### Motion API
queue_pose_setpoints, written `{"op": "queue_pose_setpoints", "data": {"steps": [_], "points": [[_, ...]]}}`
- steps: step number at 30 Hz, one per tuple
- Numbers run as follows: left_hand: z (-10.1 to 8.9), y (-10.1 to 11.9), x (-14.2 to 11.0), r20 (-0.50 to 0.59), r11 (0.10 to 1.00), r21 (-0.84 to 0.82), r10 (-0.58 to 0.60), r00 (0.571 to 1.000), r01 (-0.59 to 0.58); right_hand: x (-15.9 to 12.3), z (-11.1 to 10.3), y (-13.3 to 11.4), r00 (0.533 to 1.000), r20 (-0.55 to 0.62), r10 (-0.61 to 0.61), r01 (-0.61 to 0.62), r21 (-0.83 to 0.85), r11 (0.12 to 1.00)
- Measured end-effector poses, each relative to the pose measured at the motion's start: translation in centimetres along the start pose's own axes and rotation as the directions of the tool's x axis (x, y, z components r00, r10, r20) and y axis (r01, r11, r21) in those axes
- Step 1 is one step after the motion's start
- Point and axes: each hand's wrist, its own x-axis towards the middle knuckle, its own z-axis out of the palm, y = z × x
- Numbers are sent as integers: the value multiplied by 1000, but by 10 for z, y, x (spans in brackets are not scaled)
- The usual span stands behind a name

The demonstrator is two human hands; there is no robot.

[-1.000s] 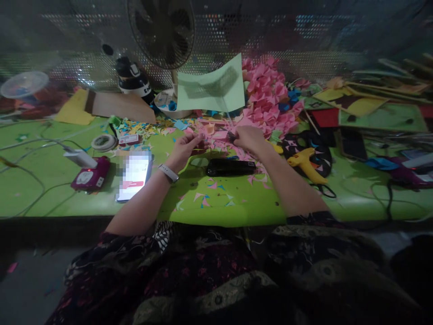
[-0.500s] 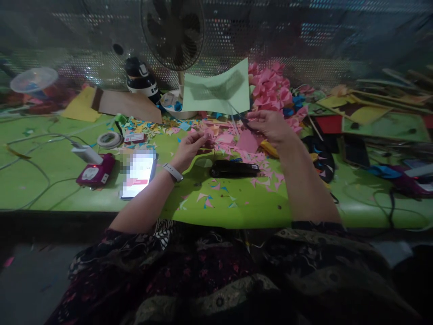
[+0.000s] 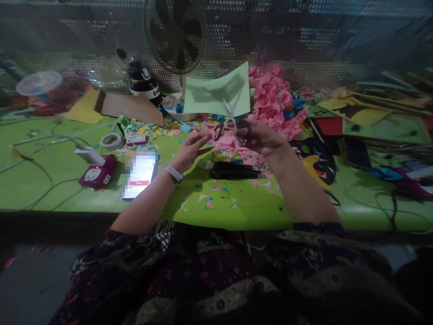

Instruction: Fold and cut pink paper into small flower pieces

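My right hand (image 3: pixel 265 139) grips a pair of scissors (image 3: pixel 230 118) by one dark handle loop. The blades stand spread and point away from me, in front of a pale green sheet of paper (image 3: pixel 216 97). Close to the other handle loop is my left hand (image 3: pixel 192 149), thumb and forefinger pinched together. Whatever lies between those fingertips blends with the pink scraps behind. Pink paper scraps (image 3: pixel 233 143) cover the table under both hands. A black stapler (image 3: pixel 235 170) lies nearer to me, between my forearms.
Folded pink paper pieces (image 3: pixel 274 99) are heaped at the back right. Left of my arm lie a lit phone (image 3: pixel 142 174), a purple power adapter (image 3: pixel 98 171) with cables and a tape roll (image 3: pixel 111 141). A fan (image 3: pixel 175 36) and a black bottle (image 3: pixel 144 83) stand behind.
The scissors have turned in my right hand, and their blades now show spread apart. My right hand has shifted slightly down. The left hand stays nearly where it was.
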Motion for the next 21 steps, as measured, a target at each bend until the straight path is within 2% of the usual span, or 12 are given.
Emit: {"op": "queue_pose_setpoints", "data": {"steps": [4,7,11,15,21], "points": [[3,3,-4,78,996,-10,-83,994,84,-2,7,1,997,72,-20,23,-41,999],[7,6,-6,42,999,20,-47,998,46,3,10,8,998,59,-37,41,-55,998],[10,6,-7,19,999,36,35,999,-36,15,10,23,998,18,-66,68,-170,983],[10,3,-6,71,997,67,27,997,-32,17,12,29,994,64,-94,103,-177,979],[7,1,-6,145,995,80,40,989,-52,6,16,19,970,181,-164,197,-181,964]]}}
